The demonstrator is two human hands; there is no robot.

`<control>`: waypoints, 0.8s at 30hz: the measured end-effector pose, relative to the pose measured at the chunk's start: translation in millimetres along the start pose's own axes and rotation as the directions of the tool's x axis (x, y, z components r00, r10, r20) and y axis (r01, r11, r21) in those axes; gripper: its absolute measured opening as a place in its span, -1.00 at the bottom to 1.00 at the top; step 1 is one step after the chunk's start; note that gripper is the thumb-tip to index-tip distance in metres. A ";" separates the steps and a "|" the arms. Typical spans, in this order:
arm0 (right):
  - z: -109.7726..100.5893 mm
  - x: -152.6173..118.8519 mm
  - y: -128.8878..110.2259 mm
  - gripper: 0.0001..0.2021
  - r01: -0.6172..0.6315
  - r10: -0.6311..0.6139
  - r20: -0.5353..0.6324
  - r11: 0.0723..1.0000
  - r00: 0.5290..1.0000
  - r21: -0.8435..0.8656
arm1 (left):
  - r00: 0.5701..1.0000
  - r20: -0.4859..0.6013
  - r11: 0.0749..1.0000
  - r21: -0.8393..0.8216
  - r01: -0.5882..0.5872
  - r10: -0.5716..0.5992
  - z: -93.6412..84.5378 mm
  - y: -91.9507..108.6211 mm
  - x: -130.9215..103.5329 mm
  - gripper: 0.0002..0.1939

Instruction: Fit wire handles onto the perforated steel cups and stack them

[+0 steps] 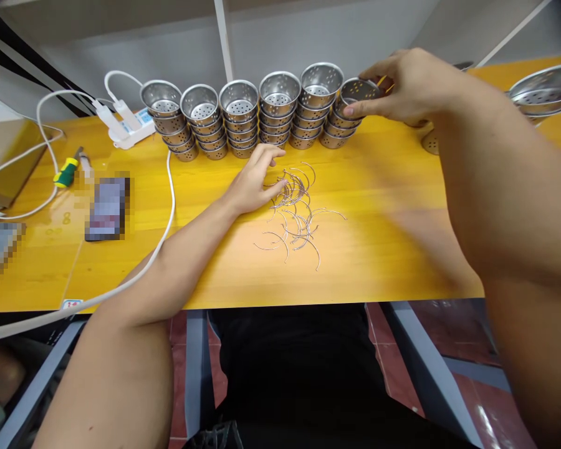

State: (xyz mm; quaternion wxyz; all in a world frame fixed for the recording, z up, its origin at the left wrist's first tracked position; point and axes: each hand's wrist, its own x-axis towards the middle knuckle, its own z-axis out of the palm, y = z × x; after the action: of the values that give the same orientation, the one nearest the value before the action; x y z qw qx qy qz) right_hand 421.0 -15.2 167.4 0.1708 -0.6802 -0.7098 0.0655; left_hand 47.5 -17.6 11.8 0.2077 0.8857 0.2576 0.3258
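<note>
Several stacks of perforated metal cups [280,93] stand in a row along the back of the yellow table. My right hand [395,87] grips the rim of the top cup [355,90] on the rightmost stack of the row, thumb on the near side. My left hand [257,181] rests at the edge of a loose pile of thin curved metal wires [302,215], its fingers apart and nothing seen held in them. The fingertips of that hand lie over the upper wires, in front of the middle stacks.
A white power strip [131,128] with plugs and a green-yellow tool [66,173] are at the left, near a phone [107,209]. A white cable [171,187] crosses over my left forearm. Larger perforated metal bowls [545,93] stand at the far right.
</note>
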 end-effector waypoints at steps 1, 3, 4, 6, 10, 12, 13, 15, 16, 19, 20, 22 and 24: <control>-1.0 -1.5 -4.3 -0.37 -0.020 0.021 0.017 0.999 1.000 -0.038 | 1.000 0.001 1.000 0.002 0.007 -0.007 -0.4 0.7 0.1 -0.33; -2.5 -6.2 -12.4 -0.26 -0.066 0.070 0.040 0.995 0.997 -0.075 | 1.000 -0.002 1.000 0.003 0.013 -0.013 -1.5 2.6 0.1 -0.34; -3.4 -9.4 -15.3 -0.21 -0.086 0.087 0.035 0.996 0.996 -0.040 | 1.000 -0.006 1.000 0.003 0.011 -0.011 -2.1 3.6 0.1 -0.35; -7.0 -16.1 -17.7 -0.21 -0.111 0.113 -0.034 0.991 0.993 0.075 | 1.000 -0.009 1.000 0.003 0.006 -0.006 -3.0 5.2 -0.2 -0.37; -25.8 -24.2 -8.2 -0.48 -0.192 0.201 -0.279 0.980 0.939 0.059 | 1.000 -0.007 1.000 0.004 -0.001 0.001 -3.1 5.8 -0.3 -0.37; -36.9 -22.4 2.6 -0.50 -0.327 0.292 -0.262 0.940 0.920 -0.098 | 1.000 -0.006 1.000 0.005 0.003 -0.003 -2.9 5.7 -0.1 -0.36; -41.0 -20.0 9.5 -0.45 -0.400 0.362 -0.217 0.902 0.907 -0.165 | 1.000 -0.003 1.000 0.005 0.008 -0.008 -3.0 5.9 0.0 -0.36; -44.6 -13.0 26.2 -0.34 -0.488 0.478 -0.105 0.836 0.872 -0.253 | 1.000 0.002 1.000 0.005 0.020 -0.020 -3.4 6.9 0.2 -0.37; -43.8 -8.8 35.6 -0.32 -0.505 0.509 -0.063 0.818 0.858 -0.274 | 1.000 0.004 1.000 0.004 0.023 -0.023 -3.8 7.5 0.2 -0.37; -35.1 3.2 63.3 -0.40 -0.474 0.505 0.010 0.816 0.863 -0.331 | 1.000 0.008 1.000 0.001 0.021 -0.021 -4.7 9.4 0.1 -0.37; -31.5 6.3 70.7 -0.43 -0.475 0.510 0.006 0.805 0.860 -0.355 | 1.000 0.008 1.000 0.001 0.022 -0.022 -4.8 9.8 0.1 -0.38; -25.7 10.2 80.0 -0.44 -0.480 0.505 -0.034 0.795 0.862 -0.372 | 1.000 0.008 1.000 0.002 0.025 -0.025 -4.9 10.0 0.0 -0.38; -22.9 11.3 80.7 -0.38 -0.461 0.452 -0.109 0.823 0.885 -0.331 | 1.000 0.008 1.000 0.002 0.021 -0.021 -4.9 9.6 0.1 -0.37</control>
State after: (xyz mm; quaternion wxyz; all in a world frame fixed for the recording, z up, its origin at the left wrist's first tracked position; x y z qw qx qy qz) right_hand 504.5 -1.8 164.3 0.0364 -0.8501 -0.5244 -0.0310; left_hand 47.3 -24.1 20.4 0.2113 0.8843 0.2665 0.3198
